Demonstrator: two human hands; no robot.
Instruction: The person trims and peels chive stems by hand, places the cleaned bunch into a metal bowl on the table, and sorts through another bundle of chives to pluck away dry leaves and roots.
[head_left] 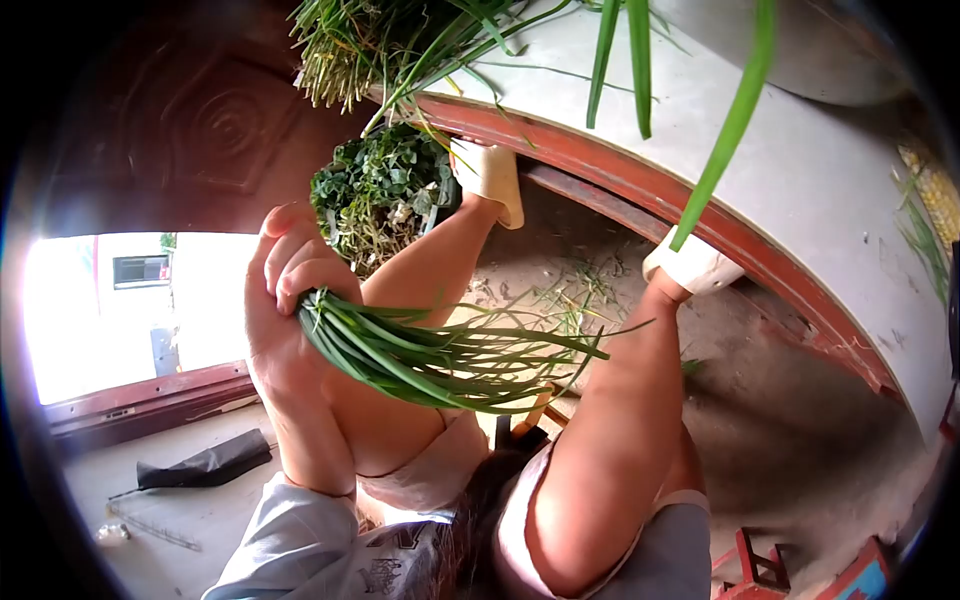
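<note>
Long green blades (725, 150), flat, smooth & tapering, hang v. close to us at far right, over the pale, smooth tabletop (820, 170) w/ its worn red curved edge. We've a leafy bunch (430, 355) near ctr, thin, soft, glossy stalks fanning L to R, the tips loose & wispy over our bare legs. Our left hand (305, 270) grips it narrow, fingers curled tight round the gathered end; palm turned inward, wrist up, forearm rising near-vert. from a pale sleeve at near left. Right hand's out of view, so we can't tell its grip. Far left on the tabletop sits a bushy heap (350, 50) w/ stiff, straw-coloured ends; below it, crinkly leafy scraps (380, 190) beside our L foot in a chunky cream shoe (488, 178). Knobbly yellow corn (935, 200) lies far right.
</note>
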